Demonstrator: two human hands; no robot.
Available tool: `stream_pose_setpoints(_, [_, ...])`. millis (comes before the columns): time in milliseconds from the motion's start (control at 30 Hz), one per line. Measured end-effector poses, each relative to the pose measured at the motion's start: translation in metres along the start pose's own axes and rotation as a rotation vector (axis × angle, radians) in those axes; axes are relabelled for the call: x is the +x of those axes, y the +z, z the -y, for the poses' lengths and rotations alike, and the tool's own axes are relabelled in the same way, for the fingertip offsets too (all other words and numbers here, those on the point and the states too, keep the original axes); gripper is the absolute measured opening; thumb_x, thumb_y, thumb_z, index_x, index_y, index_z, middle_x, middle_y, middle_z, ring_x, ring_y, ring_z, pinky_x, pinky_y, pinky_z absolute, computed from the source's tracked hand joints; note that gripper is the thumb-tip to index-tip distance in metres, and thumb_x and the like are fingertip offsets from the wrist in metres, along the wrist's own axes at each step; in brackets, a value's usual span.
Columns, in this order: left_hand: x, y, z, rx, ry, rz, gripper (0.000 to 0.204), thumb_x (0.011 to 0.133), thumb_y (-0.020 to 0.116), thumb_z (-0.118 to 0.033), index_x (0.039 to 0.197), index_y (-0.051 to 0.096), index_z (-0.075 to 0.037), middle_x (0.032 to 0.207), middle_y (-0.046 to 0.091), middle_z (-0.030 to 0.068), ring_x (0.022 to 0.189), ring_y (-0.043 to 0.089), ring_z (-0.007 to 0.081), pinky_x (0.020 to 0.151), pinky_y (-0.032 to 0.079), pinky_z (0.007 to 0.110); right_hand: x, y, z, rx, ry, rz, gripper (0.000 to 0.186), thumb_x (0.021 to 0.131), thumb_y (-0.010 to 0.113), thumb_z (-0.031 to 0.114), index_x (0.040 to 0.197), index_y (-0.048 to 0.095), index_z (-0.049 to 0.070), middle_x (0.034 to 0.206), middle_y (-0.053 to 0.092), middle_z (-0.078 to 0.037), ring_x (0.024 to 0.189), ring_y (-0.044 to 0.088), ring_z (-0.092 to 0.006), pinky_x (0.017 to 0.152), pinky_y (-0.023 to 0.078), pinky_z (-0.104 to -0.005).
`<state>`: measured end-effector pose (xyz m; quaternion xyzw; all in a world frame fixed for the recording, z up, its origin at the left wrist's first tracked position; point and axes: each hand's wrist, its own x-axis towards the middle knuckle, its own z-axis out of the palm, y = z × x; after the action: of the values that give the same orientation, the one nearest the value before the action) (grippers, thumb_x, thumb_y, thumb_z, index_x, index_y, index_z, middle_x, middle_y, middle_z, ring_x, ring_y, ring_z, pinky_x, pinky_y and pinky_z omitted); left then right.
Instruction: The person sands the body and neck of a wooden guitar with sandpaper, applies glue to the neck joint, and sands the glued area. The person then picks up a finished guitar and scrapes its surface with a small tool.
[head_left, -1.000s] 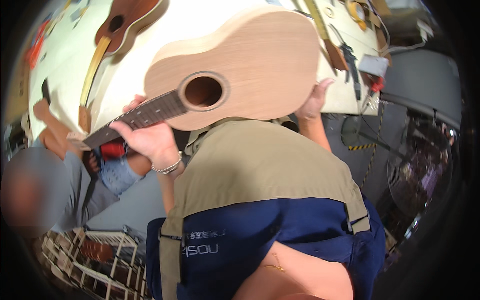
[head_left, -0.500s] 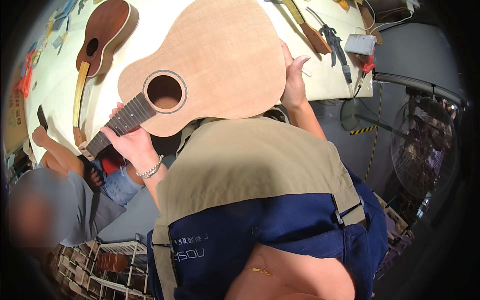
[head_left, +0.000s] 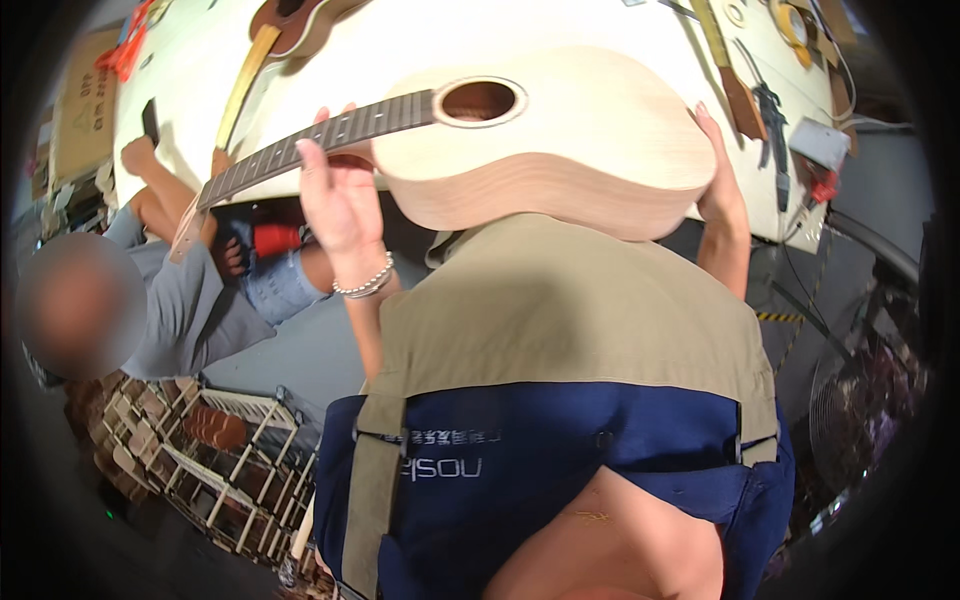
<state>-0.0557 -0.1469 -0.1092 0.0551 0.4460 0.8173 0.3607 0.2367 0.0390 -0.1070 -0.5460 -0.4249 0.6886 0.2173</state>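
Note:
An unfinished pale wooden guitar (head_left: 590, 115) rests against my apron (head_left: 560, 310) over the table's front edge, tilted so that its near side shows. My left hand (head_left: 338, 200) grips the dark fretted neck (head_left: 250, 165) between headstock and body, thumb over the front and fingertips behind. My right hand (head_left: 720, 185) holds the rounded end of the body, its fingers partly hidden behind the wood.
A brown ukulele (head_left: 295, 30), necks, clamps (head_left: 770, 130), tape (head_left: 790, 30) and a grey box (head_left: 820, 140) lie on the white table (head_left: 170, 80). A seated co-worker (head_left: 190, 300) is at left, above a wooden rack (head_left: 230, 460). A fan (head_left: 845, 420) stands at right.
The guitar has tipped, so its side now faces me and its neck points more level. My left hand has shifted along the neck toward the body.

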Motion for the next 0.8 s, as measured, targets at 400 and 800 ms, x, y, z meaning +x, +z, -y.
stream_pose_setpoints(400, [-0.019, 0.017, 0.001, 0.225, 0.173, 0.001, 0.051, 0.088, 0.053, -0.034, 0.120, 0.040, 0.004, 0.116, 0.050, 0.0253, 0.107, 0.051, 0.0258, 0.094, 0.041, 0.039, 0.011, -0.023, -0.021, 0.009, 0.288, -0.009, 0.073, 0.085, 0.041, 0.056, 0.126, 0.044, -0.003, 0.127, 0.046, -0.019, 0.117, 0.044, -0.0259, 0.097, 0.033, -0.0332])
stream_pose_setpoints(800, [-0.026, 0.065, -0.003, 0.307, 0.400, 0.356, 0.088, 0.088, 0.056, -0.031, 0.141, -0.012, -0.012, 0.121, 0.047, 0.0288, 0.104, 0.053, 0.0200, 0.089, 0.043, 0.031, 0.039, -0.039, -0.066, 0.122, -0.397, 0.128, 0.064, 0.084, 0.061, 0.026, 0.136, 0.030, 0.006, 0.133, 0.040, -0.007, 0.121, 0.041, -0.0205, 0.097, 0.039, -0.0384])
